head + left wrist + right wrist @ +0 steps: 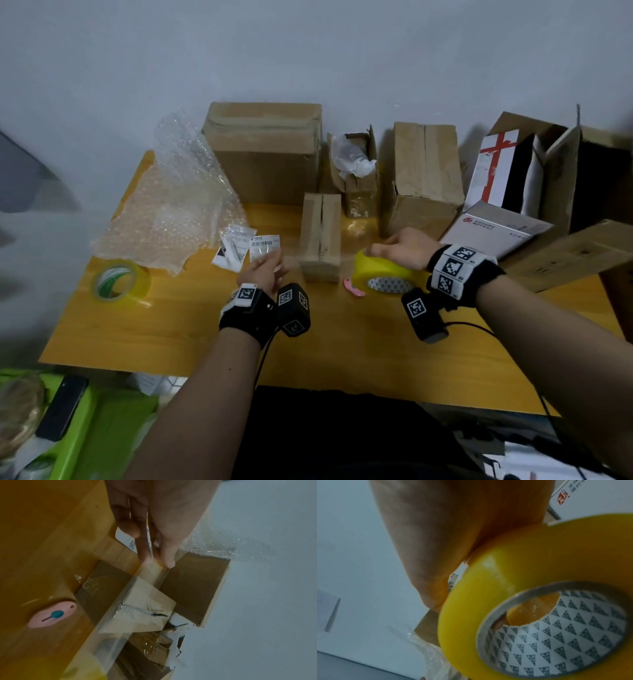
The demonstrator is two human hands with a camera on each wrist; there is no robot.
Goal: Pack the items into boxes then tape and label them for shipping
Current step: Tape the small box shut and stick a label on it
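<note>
A small taped cardboard box (320, 233) (137, 609) stands on the yellow table (308, 346). Just right of the box, my right hand (400, 251) (445, 534) grips a big yellow tape roll (383, 274) (488, 601) from above. A clear strip of tape (109, 649) runs from the roll across the front of the box to my left hand (265, 270) (154, 520), which pinches the strip's free end between thumb and fingers. A pink cutter (354, 287) (51, 614) lies beside the roll. Shipping labels (263, 245) lie just beyond my left hand.
Bubble wrap (171, 205) and a second tape roll (120, 281) are at the left. At the back stand a large box (263, 150), an open box with plastic (359, 195) and a tall box (424, 178). White cartons (496, 226) crowd the right.
</note>
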